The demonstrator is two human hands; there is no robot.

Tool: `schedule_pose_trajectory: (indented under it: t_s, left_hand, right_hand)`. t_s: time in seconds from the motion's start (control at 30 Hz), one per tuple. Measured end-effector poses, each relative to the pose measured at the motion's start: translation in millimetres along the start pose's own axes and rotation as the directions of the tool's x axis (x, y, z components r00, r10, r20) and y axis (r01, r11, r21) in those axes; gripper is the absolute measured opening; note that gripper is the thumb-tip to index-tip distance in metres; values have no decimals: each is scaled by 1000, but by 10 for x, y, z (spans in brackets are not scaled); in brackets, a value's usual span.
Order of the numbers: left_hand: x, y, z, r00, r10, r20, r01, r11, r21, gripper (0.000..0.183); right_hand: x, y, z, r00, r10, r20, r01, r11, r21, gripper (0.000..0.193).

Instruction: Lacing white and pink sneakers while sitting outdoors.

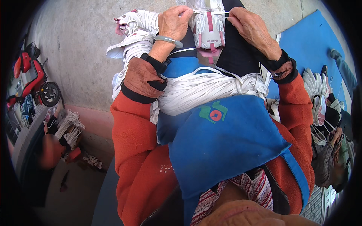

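Observation:
A white and pink sneaker (210, 30) lies between my knees, its heel end toward me. White shoelace (210, 11) runs across it from one hand to the other. My left hand (173, 23), with a pale bangle at the wrist, pinches the lace on the left side of the shoe. On the right side, my right hand (252, 29) has its thumb and fingers closed on the same lace. Across my lap, over a blue apron (226, 139), rests a thick bundle of white laces (211, 90).
Left of my legs are piled several white and pink shoe uppers (137, 41). A blue mat (313, 41) covers the floor at right, with more shoe parts (315, 83) beside a co-worker (328, 158). A red scooter (36, 79) stands at far left, near another person (52, 150).

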State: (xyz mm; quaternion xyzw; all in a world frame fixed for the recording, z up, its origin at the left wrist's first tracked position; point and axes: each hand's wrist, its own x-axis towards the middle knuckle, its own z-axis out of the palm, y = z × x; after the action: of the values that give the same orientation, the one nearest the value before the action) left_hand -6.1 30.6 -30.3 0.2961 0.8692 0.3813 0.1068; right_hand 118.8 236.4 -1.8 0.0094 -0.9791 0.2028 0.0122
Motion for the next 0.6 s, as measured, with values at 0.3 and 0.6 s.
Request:
schedule_pose_trajectory:
  t_s: [0.3, 0.6]
  left_hand:
    - [75, 69, -68, 937, 350, -4, -328, 880, 344, 22]
    - [167, 268, -141, 980, 164, 110, -183, 964, 195, 23]
  right_hand:
    - [289, 10, 24, 977, 70, -201, -30, 980, 197, 15]
    - [200, -3, 2, 998, 51, -45, -37, 962, 270, 13]
